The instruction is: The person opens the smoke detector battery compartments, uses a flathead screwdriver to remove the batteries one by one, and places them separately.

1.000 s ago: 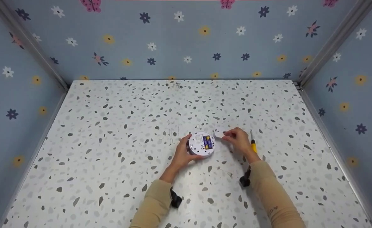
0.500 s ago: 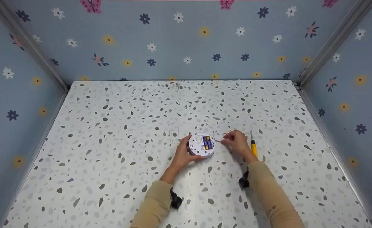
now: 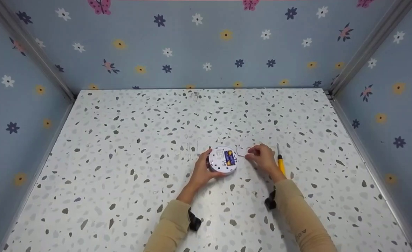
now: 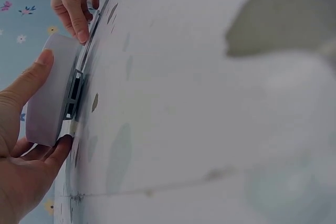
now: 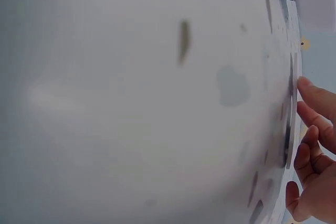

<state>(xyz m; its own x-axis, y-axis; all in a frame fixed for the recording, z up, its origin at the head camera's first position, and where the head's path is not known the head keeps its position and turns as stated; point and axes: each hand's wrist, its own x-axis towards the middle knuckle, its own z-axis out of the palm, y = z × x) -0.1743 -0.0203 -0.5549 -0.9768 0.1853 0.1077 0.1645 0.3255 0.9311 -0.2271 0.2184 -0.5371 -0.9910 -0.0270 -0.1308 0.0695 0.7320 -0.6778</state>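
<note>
A round white plastic device [image 3: 217, 161] sits back side up on the table, its battery compartment uncovered. Two purple and yellow batteries [image 3: 230, 158] lie side by side in that compartment. My left hand [image 3: 201, 170] grips the device's rim from the left, thumb on the near side and fingers on the far side. To the right of the device, the small white battery cover [image 3: 241, 152] lies low at the tabletop; from the side it appears as a thin white strip [image 5: 292, 124]. My right hand [image 3: 263, 157] holds the cover's right part with thumb and fingertips.
A screwdriver [image 3: 281, 163] with a yellow and black handle lies just right of my right hand, its shaft pointing away. Patterned blue panels [image 3: 199, 45] enclose the speckled white table [image 3: 122, 157] at the back and both sides.
My right hand has lowered the battery cover from a raised, tilted position to near the tabletop, moving slightly nearer. Over the last half second little has moved. My left hand keeps its grip.
</note>
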